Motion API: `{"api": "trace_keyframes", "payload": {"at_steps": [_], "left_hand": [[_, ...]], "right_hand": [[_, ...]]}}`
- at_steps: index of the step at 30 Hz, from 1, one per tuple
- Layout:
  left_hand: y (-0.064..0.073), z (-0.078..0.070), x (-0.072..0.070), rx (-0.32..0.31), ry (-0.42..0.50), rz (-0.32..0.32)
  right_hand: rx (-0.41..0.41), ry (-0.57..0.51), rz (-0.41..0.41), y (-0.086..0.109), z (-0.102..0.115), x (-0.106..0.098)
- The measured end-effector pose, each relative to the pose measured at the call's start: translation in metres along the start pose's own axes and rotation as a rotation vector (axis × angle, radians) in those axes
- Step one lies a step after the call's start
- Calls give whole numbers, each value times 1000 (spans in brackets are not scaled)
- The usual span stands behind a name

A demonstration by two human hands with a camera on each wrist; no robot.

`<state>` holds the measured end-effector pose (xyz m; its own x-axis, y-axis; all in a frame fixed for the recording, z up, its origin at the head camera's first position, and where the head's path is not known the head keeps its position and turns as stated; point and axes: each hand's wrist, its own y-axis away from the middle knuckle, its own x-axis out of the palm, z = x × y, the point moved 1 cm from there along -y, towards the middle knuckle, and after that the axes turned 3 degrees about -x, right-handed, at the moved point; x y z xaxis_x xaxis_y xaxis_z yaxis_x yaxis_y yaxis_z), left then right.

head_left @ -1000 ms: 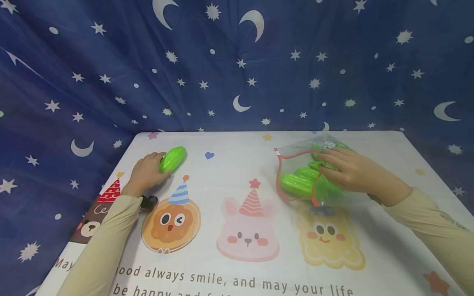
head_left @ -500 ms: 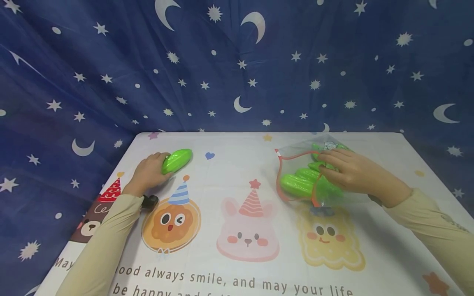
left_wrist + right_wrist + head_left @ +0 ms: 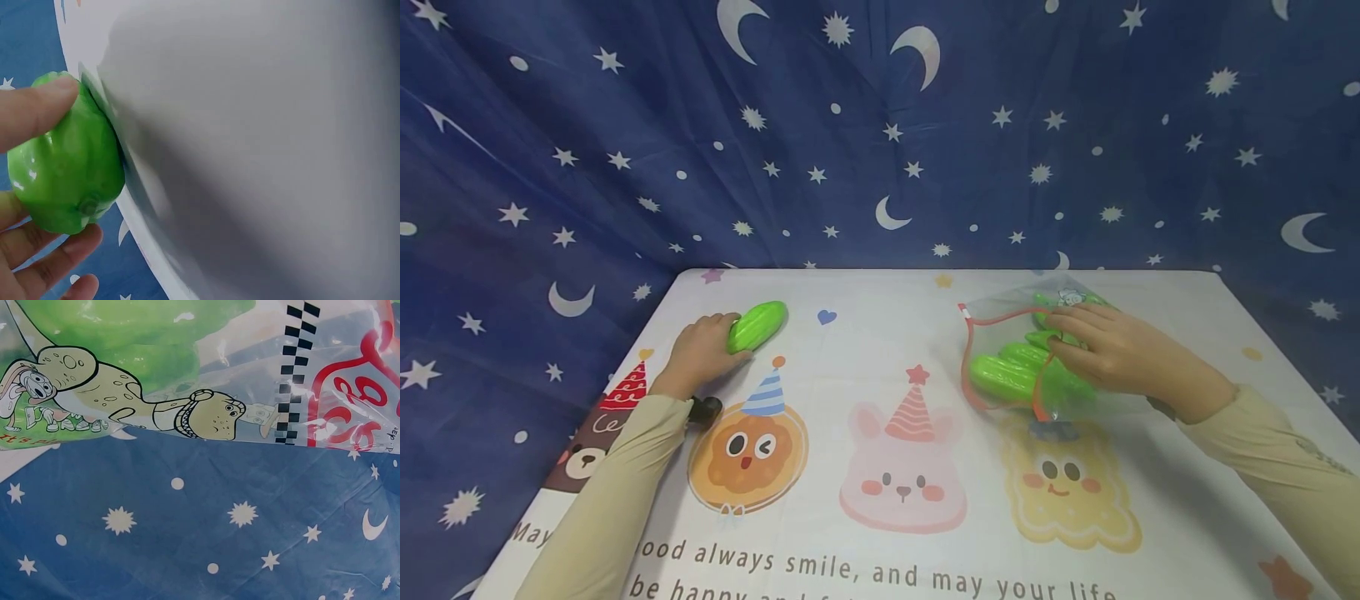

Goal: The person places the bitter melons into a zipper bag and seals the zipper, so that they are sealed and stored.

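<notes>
On the left of the table, my left hand grips a glossy green toy cucumber, which lies tilted with its far end up and to the right. The left wrist view shows the thumb on one side of the ridged cucumber and the fingers around the other. At the right, my right hand holds the rim of a clear plastic zip bag with a red-orange edge. Its mouth gapes toward the left. Several green toy vegetables lie inside. Only the printed bag shows in the right wrist view; those fingers are hidden there.
A white tablecloth with cartoon faces and lettering covers the table. Behind and to the left hangs a dark blue curtain with moons and stars. A dark strap piece is on the left wrist.
The cucumber in my left hand has turned slightly clockwise, its far end shifting right. My right hand and the bag have stayed in place.
</notes>
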<state>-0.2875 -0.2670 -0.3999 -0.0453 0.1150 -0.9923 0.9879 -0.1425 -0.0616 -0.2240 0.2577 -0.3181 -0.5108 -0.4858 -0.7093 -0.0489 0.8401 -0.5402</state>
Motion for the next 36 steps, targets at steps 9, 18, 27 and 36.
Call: {"api": "trace_keyframes", "payload": {"at_steps": [9,18,27,36], "left_hand": [[1,2,-2,-22,-52,-56],[2,3,-5,-8,-20,-195],[6,-8,-20,55,66,-359],[9,-33,-27,171,77,-442]], "right_hand": [[1,1,-2,0,0,-1],[-16,18,-12,0,-1,-1],[-16,31,1,1,-1,-2],[-13,24,2,0,-1,-2]]}}
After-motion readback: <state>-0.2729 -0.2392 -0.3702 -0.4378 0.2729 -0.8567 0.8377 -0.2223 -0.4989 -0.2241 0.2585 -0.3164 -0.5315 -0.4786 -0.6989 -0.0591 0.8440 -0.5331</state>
